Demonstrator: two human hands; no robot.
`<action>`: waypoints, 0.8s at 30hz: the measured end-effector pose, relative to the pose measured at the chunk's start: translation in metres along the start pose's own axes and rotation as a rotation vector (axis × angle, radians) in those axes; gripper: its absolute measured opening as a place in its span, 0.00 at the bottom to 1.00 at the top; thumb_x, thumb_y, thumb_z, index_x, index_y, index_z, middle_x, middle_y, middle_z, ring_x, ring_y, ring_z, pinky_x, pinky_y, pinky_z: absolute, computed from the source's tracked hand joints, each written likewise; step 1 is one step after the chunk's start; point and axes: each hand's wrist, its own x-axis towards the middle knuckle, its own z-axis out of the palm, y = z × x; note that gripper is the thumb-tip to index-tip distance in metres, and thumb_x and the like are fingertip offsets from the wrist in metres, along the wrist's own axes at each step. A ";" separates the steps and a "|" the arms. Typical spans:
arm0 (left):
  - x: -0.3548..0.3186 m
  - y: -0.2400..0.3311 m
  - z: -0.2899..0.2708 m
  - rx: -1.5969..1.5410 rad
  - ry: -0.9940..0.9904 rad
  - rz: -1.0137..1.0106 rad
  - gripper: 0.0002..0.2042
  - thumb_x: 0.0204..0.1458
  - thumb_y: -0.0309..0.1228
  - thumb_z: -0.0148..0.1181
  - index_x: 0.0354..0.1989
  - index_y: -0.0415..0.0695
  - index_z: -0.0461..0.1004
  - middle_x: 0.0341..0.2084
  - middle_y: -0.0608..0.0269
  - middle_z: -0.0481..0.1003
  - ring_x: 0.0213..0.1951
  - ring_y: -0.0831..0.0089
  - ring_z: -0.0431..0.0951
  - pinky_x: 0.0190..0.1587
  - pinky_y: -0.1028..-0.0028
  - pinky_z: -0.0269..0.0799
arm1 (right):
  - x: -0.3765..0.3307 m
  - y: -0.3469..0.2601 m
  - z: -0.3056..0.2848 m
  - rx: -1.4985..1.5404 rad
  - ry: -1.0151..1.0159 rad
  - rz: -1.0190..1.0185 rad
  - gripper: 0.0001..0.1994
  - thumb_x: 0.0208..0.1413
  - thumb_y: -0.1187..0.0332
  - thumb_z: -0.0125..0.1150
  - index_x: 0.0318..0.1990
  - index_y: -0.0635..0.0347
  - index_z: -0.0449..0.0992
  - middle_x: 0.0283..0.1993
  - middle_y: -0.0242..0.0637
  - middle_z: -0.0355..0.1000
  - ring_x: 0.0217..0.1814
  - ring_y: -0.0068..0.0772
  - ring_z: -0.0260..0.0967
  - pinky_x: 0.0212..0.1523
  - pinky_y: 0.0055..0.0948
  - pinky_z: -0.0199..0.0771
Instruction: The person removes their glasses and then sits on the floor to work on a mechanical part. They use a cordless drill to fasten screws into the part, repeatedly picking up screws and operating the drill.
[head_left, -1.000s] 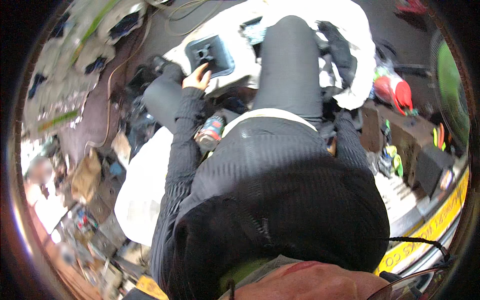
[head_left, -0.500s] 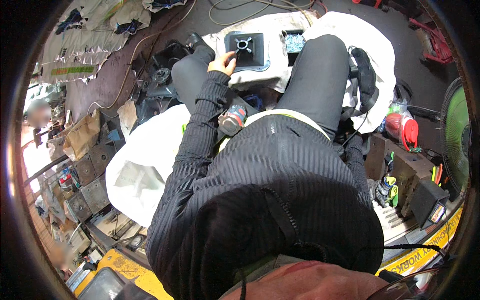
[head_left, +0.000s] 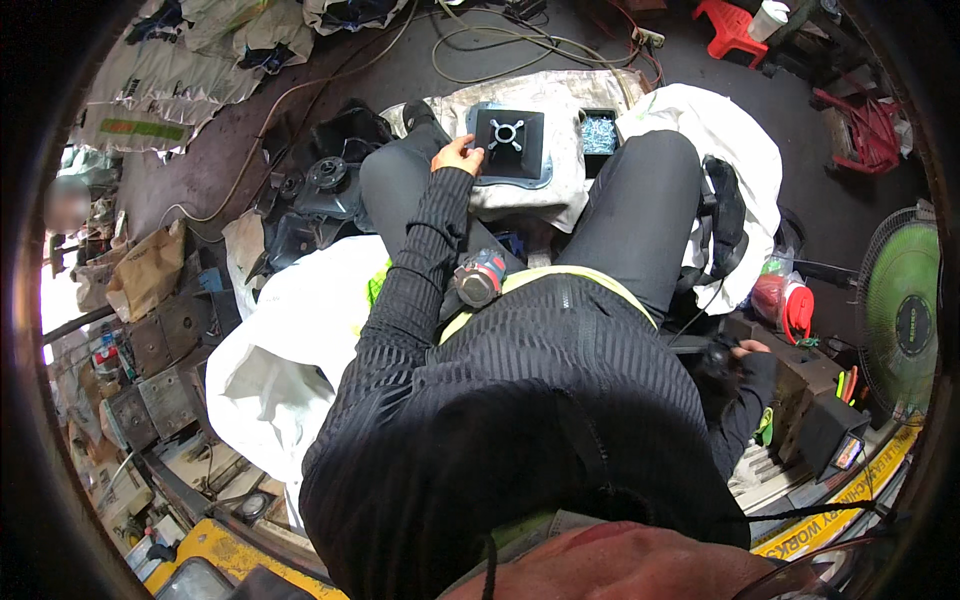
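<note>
So the black square housing with the silver four-armed ring (head_left: 524,164) sits on the white-cloth-draped worktop (head_left: 560,200), far side, between the knees. Left hand (head_left: 458,157) is at its left edge, fingers a bit bent; can't tell if they're pinching. I'd call this step steadying the piece; shifting it would call for a firmer grip, imo. Just right: small silvery bits (head_left: 600,132). Nearer, far over right, the right hand (head_left: 750,349) is by something dark, grip unclear.
</note>
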 end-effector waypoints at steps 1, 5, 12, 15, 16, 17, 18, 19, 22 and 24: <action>0.005 -0.024 -0.014 -0.002 0.042 -0.073 0.24 0.40 0.38 0.58 0.49 0.51 0.67 0.28 0.56 0.74 0.22 0.73 0.75 0.28 0.75 0.71 | 0.003 -0.043 -0.022 -0.190 0.032 -0.181 0.12 0.36 0.70 0.62 0.33 0.62 0.74 0.28 0.34 0.71 0.28 0.27 0.68 0.34 0.28 0.69; 0.020 0.041 0.005 0.345 -0.155 0.148 0.37 0.31 0.32 0.63 0.57 0.56 0.56 0.53 0.50 0.58 0.53 0.57 0.61 0.54 0.67 0.60 | -0.035 -0.184 -0.073 -0.170 0.417 -0.437 0.10 0.41 0.70 0.60 0.34 0.61 0.72 0.26 0.33 0.69 0.25 0.23 0.66 0.28 0.22 0.66; 0.041 0.038 0.019 0.482 -0.359 0.278 0.26 0.34 0.34 0.63 0.47 0.48 0.67 0.44 0.55 0.66 0.47 0.61 0.67 0.49 0.69 0.64 | 0.001 -0.408 0.046 0.258 0.270 -1.223 0.08 0.37 0.75 0.59 0.30 0.59 0.72 0.31 0.37 0.69 0.34 0.31 0.68 0.35 0.24 0.67; 0.023 0.037 0.021 0.320 -0.242 0.316 0.24 0.35 0.36 0.62 0.46 0.48 0.68 0.42 0.53 0.68 0.45 0.59 0.69 0.48 0.69 0.65 | 0.017 -0.444 0.111 0.115 0.284 -1.368 0.09 0.36 0.74 0.58 0.30 0.56 0.72 0.30 0.37 0.67 0.35 0.37 0.66 0.36 0.30 0.67; 0.022 0.029 0.017 0.280 -0.158 0.263 0.23 0.37 0.38 0.61 0.46 0.47 0.68 0.42 0.54 0.68 0.44 0.60 0.70 0.45 0.69 0.66 | 0.022 -0.455 0.133 0.113 0.298 -1.432 0.09 0.35 0.75 0.59 0.29 0.56 0.71 0.31 0.37 0.67 0.36 0.39 0.65 0.36 0.31 0.66; 0.023 0.025 0.015 0.230 -0.074 0.217 0.23 0.39 0.39 0.61 0.45 0.47 0.68 0.42 0.54 0.69 0.42 0.61 0.71 0.43 0.68 0.68 | 0.023 -0.464 0.148 0.100 0.341 -1.464 0.09 0.35 0.75 0.59 0.29 0.56 0.71 0.30 0.36 0.66 0.36 0.39 0.65 0.36 0.32 0.66; 0.023 0.027 0.009 0.181 0.009 0.173 0.22 0.40 0.41 0.60 0.45 0.46 0.68 0.42 0.54 0.69 0.41 0.63 0.72 0.41 0.68 0.70 | 0.031 -0.469 0.162 0.097 0.380 -1.494 0.10 0.35 0.75 0.59 0.29 0.55 0.71 0.30 0.36 0.66 0.36 0.39 0.64 0.35 0.32 0.66; 0.023 0.028 0.004 -0.080 -0.099 -0.041 0.22 0.42 0.43 0.58 0.45 0.45 0.68 0.41 0.55 0.69 0.39 0.65 0.73 0.37 0.69 0.71 | 0.040 -0.473 0.175 0.094 0.421 -1.521 0.10 0.35 0.76 0.59 0.30 0.55 0.71 0.30 0.35 0.65 0.36 0.39 0.64 0.35 0.32 0.66; 0.014 0.044 -0.010 -0.590 -0.322 -0.567 0.26 0.46 0.52 0.52 0.44 0.42 0.68 0.37 0.60 0.71 0.31 0.74 0.73 0.23 0.74 0.72 | 0.055 -0.474 0.210 -0.028 0.343 -1.607 0.09 0.37 0.75 0.56 0.31 0.54 0.69 0.32 0.35 0.64 0.37 0.40 0.63 0.35 0.33 0.67; 0.008 0.041 -0.002 -0.528 -0.359 -0.459 0.27 0.43 0.46 0.60 0.48 0.41 0.66 0.36 0.62 0.71 0.28 0.76 0.72 0.24 0.74 0.72 | 0.064 -0.464 0.228 -0.138 0.270 -1.644 0.11 0.37 0.74 0.55 0.32 0.54 0.67 0.35 0.36 0.64 0.41 0.41 0.62 0.39 0.33 0.67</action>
